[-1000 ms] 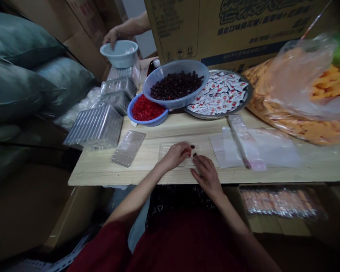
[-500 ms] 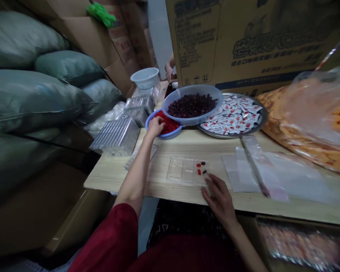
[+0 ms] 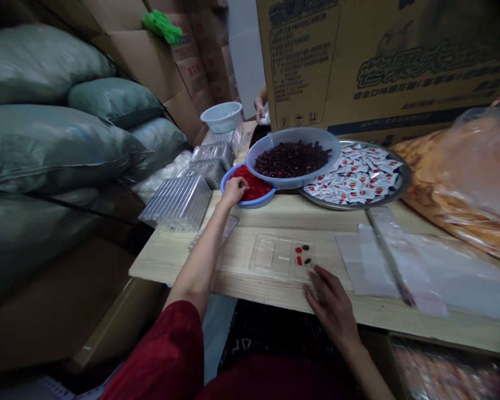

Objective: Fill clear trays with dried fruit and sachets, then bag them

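Red diced pieces (image 3: 257,188) are filling a blue bowl (image 3: 256,204) at eleven o'clock from the clear tray (image 3: 283,258); the left hand (image 3: 235,189) is hovering there, grip unclear; the right hand (image 3: 332,300), fingers parted, is lying at four o'clock

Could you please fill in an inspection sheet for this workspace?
Surface: pale wooden table, with visible grain.
Job's things: clear tray with two red pieces and two dark pieces at its right end; blue bowl of red bits; larger bowl of dark bits.
Clutter: stacked clear containers at left; metal pan of sachets behind; plastic sheets at right.
Grippers: bare hands; left hand at the blue bowl, grip contents unclear; right hand beside the tray, fingers spread.
Cables: dark strand by the sacks; type unclear.
Surroundings: large carton; another person's hand beside it.
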Tool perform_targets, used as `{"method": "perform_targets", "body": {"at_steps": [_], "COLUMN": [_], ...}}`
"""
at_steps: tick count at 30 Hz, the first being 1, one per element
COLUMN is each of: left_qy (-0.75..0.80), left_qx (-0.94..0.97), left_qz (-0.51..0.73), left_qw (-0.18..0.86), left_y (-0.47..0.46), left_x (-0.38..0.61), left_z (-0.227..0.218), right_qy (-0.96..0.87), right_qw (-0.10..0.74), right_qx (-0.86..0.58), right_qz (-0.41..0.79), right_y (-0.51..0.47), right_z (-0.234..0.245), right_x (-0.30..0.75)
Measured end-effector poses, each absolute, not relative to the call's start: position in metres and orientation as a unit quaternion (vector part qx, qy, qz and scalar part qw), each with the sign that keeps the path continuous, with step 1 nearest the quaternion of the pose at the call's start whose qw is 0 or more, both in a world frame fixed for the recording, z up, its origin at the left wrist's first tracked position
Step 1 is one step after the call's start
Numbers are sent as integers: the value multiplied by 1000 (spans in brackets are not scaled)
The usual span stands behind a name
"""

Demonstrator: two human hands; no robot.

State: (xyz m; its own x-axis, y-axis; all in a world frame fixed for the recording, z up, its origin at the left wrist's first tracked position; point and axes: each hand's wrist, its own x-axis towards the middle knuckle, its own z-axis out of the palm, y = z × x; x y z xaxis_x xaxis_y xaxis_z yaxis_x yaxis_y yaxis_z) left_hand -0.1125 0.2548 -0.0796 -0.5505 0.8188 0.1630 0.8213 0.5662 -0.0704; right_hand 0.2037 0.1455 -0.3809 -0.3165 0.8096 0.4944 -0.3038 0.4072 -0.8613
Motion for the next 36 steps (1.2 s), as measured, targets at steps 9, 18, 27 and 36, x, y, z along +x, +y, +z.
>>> {"method": "perform_targets", "body": {"at_steps": [9,18,27,36], "left_qy": [-876,-802,-726,-733], "left_qx": [-454,-484,-646,-661], "left_qz": [-152,-343,-55,18], "left_qw": [64,-69,-231,-159], "left_y": [267,214,127,122], "left_x": [-108,-20,89,86], "left_z": [-89,-100,-198,-191], "right_qy": [-618,-575,-577,-583], "right_qw": [556,554,545,537], "right_qx": [-204,-224,-243,-242], "right_qz": [517,559,559,559], "right_y": [144,145,149,148], "right_z": [-378,-374,-372,-374], "right_x": [205,210,211,210]}}
